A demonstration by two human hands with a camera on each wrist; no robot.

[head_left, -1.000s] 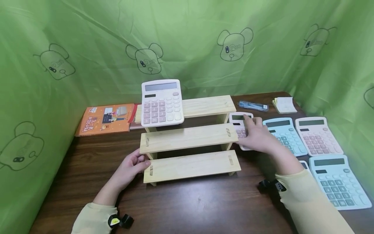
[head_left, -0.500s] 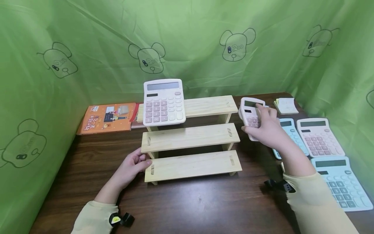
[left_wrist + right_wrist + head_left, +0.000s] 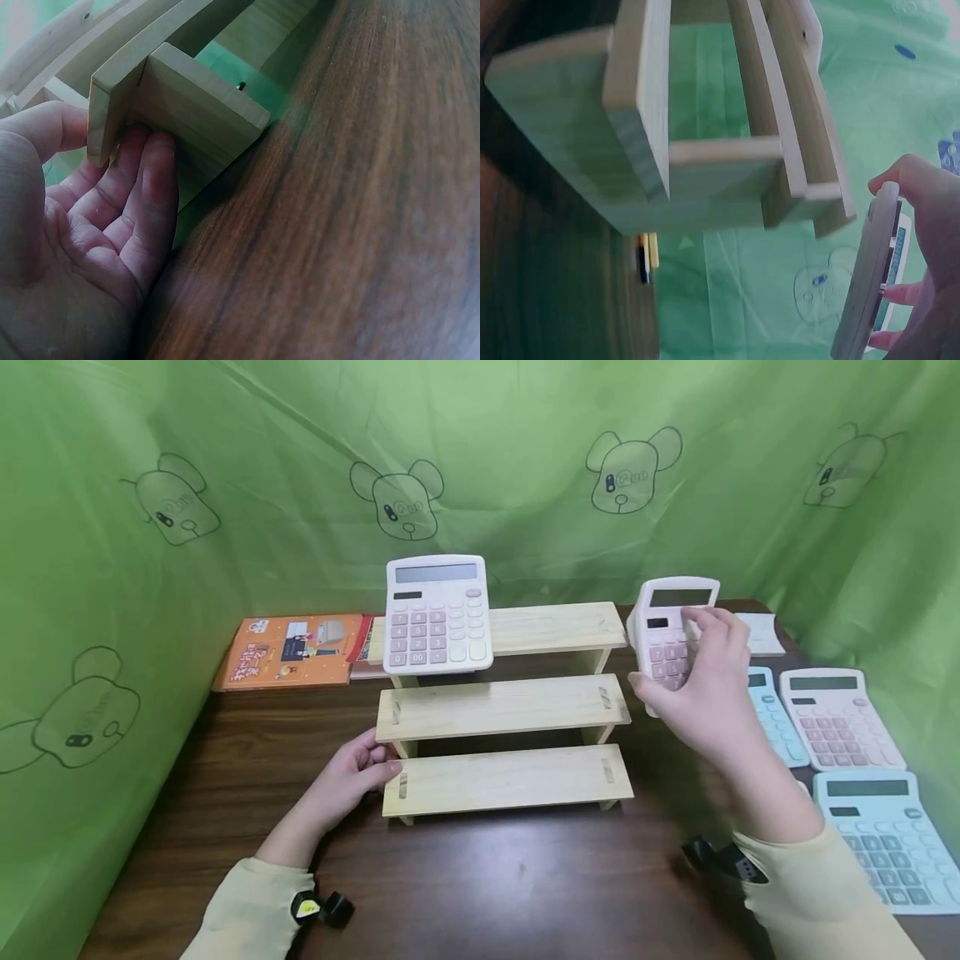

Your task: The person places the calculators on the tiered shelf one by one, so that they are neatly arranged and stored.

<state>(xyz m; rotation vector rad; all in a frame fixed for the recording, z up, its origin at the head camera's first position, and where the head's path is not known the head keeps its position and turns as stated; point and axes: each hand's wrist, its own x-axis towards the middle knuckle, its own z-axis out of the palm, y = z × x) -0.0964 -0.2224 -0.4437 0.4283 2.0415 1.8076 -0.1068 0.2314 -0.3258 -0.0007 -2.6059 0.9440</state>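
A light wooden three-step rack stands on the brown table. My left hand grips the left end of its lowest step; in the left wrist view, the thumb lies over the board and the fingers reach beneath it. To the right of the rack, my right hand holds a white calculator with pink keys, tilted up off the table. The right wrist view shows this calculator edge-on between thumb and fingers. Another white calculator with pink keys leans on the left of the top step.
Right of the rack lie a blue calculator, a pink-keyed calculator and a nearer blue one. White note paper lies behind them. An orange book is at the back left. Green curtain surrounds the table.
My right hand has picked the calculator up from beside the rack and carried it up and to the right. The left hand keeps its grip on the rack. The head view has shifted slightly.
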